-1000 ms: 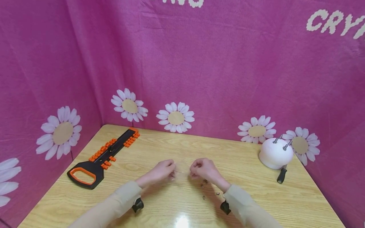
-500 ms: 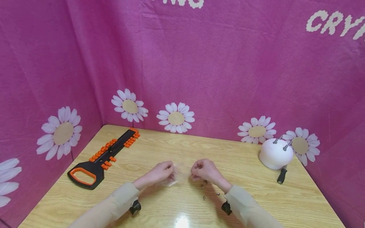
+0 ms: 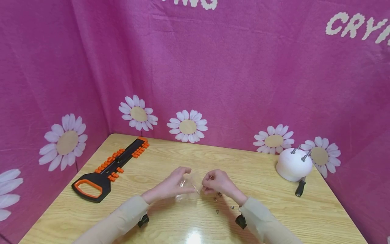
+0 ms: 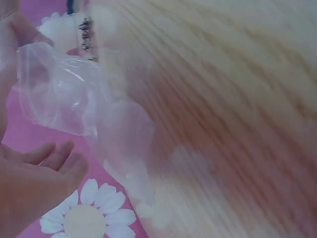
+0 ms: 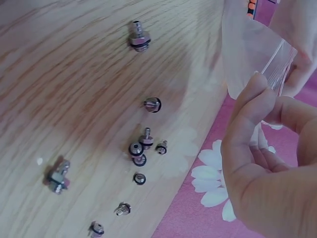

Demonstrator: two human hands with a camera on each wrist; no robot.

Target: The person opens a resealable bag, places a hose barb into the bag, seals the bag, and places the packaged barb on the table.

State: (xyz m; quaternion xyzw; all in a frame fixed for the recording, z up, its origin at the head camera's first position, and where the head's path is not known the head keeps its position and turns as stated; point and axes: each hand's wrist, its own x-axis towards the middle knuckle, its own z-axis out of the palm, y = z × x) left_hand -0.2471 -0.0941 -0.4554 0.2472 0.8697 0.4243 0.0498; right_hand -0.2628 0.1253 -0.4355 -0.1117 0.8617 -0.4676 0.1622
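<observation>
A clear plastic zip bag point(image 4: 64, 94) hangs between both hands over the table. My right hand point(image 3: 217, 182) pinches its zip edge between thumb and fingertips, as the right wrist view shows close up. My left hand point(image 3: 173, 185) has thumb and fingers spread wide on either side of the bag. In the left wrist view the crumpled bag lies within the gap of that hand. Several small metal hose barb fittings point(image 5: 139, 37) with black rings lie loose on the wood just below the right hand. One T-shaped fitting point(image 5: 59, 177) lies apart from the cluster.
A black tool with orange pieces point(image 3: 117, 159) lies at the table's left side. At the back right stands a white rounded container point(image 3: 294, 165) with metal shafts sticking up, and a black-handled screwdriver point(image 3: 300, 188) beside it. A pink curtain point(image 3: 195, 74) hangs behind the table.
My left hand has loosened from its grip on the bag and spread its fingers apart. The right hand keeps nearly the same place, and the fittings have not moved.
</observation>
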